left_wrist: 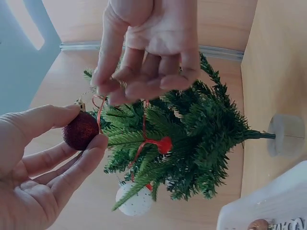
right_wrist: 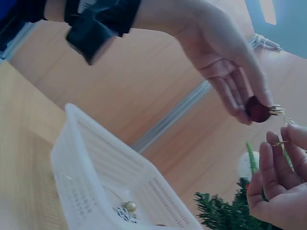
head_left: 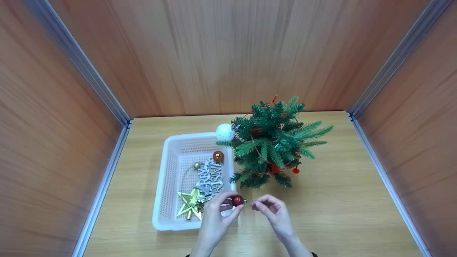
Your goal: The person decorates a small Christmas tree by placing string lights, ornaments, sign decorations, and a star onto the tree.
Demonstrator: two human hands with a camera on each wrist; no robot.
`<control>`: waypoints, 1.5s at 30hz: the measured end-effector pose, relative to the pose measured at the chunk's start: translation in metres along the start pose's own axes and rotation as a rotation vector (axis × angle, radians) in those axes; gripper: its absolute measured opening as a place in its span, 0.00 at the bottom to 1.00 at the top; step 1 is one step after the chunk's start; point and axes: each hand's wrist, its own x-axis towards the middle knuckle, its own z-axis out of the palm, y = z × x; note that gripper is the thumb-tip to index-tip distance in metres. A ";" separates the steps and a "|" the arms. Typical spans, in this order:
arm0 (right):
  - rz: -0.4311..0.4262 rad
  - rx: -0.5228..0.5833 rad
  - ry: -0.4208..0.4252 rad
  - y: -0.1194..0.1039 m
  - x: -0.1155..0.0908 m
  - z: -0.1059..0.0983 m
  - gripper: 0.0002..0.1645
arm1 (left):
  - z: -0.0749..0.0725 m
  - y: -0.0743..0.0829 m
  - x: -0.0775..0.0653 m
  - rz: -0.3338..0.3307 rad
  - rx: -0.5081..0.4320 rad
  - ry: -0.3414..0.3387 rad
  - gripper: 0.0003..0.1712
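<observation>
Dark red bauble (head_left: 237, 200): held in the left hand, raised above the table; seen beside the near right corner of the basket in the head view.
Gold cap (left_wrist: 81, 106): fitted to the bauble, turned toward the right hand.
Left hand (head_left: 218, 211): bauble gripped between thumb and fingers.
Right hand (head_left: 274, 213): set apart from the left; fine gold thread (right_wrist: 278, 143) pinched between thumb and fingertips.
Green tree (head_left: 271, 142): stood upright just beyond the hands, on a pale round base (left_wrist: 286, 135).
Tree decoration: white bauble (head_left: 225, 132) hung at the left side; red ornament (head_left: 296, 170) hung low at the right; red ribbon (left_wrist: 145, 120) strung among the branches.
White basket (head_left: 159, 200): placed on the table, left of the tree.
Basket contents: gold star (head_left: 188, 198), silver lettering (head_left: 214, 175), copper-brown bauble (head_left: 218, 156), small gold ball (head_left: 196, 165).
Table (head_left: 357, 200): pale wood-grained, enclosed by brown panels (head_left: 228, 53).
Panel corners: edged with metal strips (head_left: 89, 67).
</observation>
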 end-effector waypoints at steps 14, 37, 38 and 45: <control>-0.144 -0.288 -0.039 -0.035 0.039 0.042 0.05 | 0.002 -0.014 0.003 -0.119 -0.064 0.081 0.15; -0.407 -0.768 0.159 -0.070 0.087 0.058 0.03 | -0.001 -0.007 0.066 -0.081 -0.491 0.177 0.08; -0.415 -0.781 0.172 -0.066 0.089 0.054 0.03 | 0.000 -0.007 0.069 -0.087 -0.476 0.197 0.07; -0.475 -0.868 0.256 -0.053 0.099 0.041 0.04 | 0.008 0.012 0.086 -0.013 -0.340 0.310 0.05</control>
